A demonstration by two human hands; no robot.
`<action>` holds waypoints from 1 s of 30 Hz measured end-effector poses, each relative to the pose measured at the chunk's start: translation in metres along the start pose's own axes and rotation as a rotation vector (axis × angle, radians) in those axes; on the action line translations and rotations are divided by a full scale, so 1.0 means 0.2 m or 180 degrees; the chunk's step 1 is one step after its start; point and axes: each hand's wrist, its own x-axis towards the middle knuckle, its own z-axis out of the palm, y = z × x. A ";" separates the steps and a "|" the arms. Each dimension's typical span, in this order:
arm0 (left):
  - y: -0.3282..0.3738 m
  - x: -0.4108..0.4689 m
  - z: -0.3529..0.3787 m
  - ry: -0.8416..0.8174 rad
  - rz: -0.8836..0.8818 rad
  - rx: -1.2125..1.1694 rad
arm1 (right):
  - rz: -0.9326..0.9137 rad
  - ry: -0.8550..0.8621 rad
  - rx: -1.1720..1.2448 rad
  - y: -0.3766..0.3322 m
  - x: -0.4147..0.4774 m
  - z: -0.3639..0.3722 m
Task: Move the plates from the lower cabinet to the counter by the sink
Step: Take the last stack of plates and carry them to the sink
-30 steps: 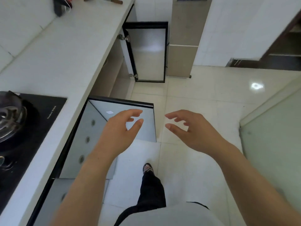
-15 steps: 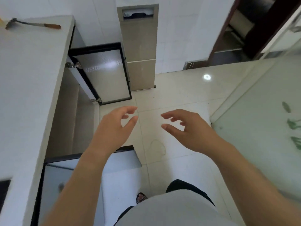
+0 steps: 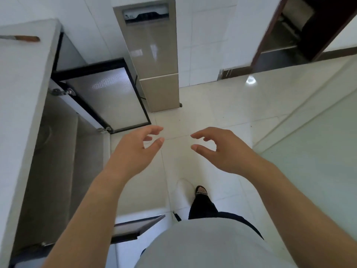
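Note:
My left hand [image 3: 133, 149] and my right hand [image 3: 222, 149] are held out in front of me over the floor, fingers curled apart, both holding nothing. The lower cabinet [image 3: 56, 161] under the white counter [image 3: 21, 105] stands open on my left; its grey shelves look bare from here and no plates are in view. Its far glass door [image 3: 110, 97] is swung wide open, and a near door [image 3: 135, 227] juts out by my hip.
A beige floor-standing appliance [image 3: 154, 60] stands against the tiled wall ahead. A knife [image 3: 21, 38] lies on the counter's far end. A frosted glass panel [image 3: 316, 161] runs along my right. A doorway [image 3: 293, 35] opens at the back right. My foot [image 3: 201, 191] is on the tiled floor.
The view has moved forward along the counter; the stove has left the view and the far cabinet door is closer. Both hands stay empty and raised in the same pose.

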 end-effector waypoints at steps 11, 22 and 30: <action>0.10 0.59 -0.01 0.0251 -0.0488 -0.0190 | -0.0369 -0.0270 -0.0209 0.10 0.72 -0.38; -0.30 0.88 -0.46 0.0958 -0.1090 -0.0217 | -0.1181 -0.0769 -0.0365 -0.37 1.49 -0.22; -0.62 1.12 -0.98 0.1252 -0.1365 -0.0141 | -0.1548 -0.1189 -0.0739 -0.89 2.08 -0.06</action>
